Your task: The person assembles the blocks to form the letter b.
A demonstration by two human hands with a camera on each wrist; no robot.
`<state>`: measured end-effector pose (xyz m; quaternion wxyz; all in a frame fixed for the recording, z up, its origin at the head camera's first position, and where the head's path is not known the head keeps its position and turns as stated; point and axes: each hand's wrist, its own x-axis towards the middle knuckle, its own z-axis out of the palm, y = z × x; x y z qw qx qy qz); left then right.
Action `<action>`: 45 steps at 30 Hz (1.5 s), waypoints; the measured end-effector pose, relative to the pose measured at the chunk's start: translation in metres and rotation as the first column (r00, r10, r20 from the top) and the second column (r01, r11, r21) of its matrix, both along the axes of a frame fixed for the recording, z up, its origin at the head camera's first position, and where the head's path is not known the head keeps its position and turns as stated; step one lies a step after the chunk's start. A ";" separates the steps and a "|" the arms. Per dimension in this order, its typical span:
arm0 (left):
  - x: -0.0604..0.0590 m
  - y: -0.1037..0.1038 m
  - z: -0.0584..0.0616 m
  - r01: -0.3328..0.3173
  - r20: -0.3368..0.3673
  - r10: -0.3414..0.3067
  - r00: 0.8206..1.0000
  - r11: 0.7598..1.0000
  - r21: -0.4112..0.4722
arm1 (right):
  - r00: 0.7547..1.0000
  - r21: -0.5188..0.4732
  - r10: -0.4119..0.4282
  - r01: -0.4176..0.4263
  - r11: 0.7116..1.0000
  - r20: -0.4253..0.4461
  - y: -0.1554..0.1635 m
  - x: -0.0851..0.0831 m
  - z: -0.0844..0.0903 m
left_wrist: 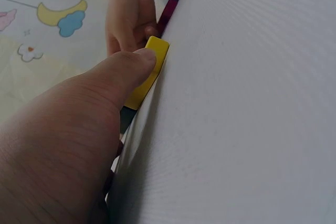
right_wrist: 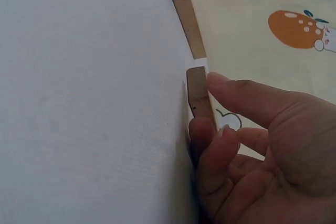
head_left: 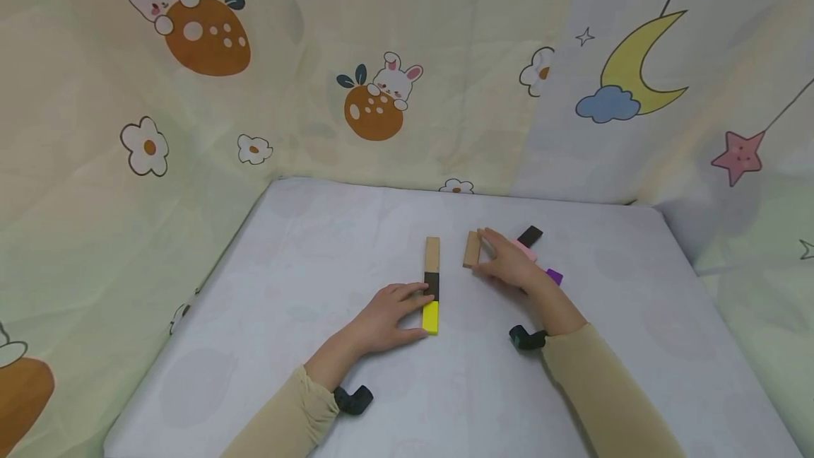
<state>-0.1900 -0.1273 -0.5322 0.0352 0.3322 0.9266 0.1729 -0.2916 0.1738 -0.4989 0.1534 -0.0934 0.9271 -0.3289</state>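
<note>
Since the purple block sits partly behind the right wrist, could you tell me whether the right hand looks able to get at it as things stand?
Probably yes, though not at once: the right hand pinches a wooden block, so its grip is taken. The purple block lies on the table just beside that wrist, with nothing on top of it.

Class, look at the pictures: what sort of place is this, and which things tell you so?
Probably a small play corner set up indoors: a table under a white cloth, cartoon rabbit-and-moon curtains hung round it, and coloured wooden blocks under the person's hands.
</note>
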 end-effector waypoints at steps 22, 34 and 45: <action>-0.001 -0.001 -0.003 0.005 0.001 -0.005 1.000 1.000 0.012 | 0.999 -0.019 0.051 -0.051 0.998 0.001 -0.003 -0.008 -0.001; -0.001 -0.002 -0.001 0.009 -0.006 -0.009 1.000 1.000 0.020 | 0.999 -0.116 0.038 -0.035 0.993 0.025 -0.012 -0.019 0.001; -0.002 -0.003 -0.003 0.004 0.008 -0.004 1.000 1.000 0.011 | 0.993 -0.139 0.084 -0.073 0.988 0.080 -0.032 -0.045 0.011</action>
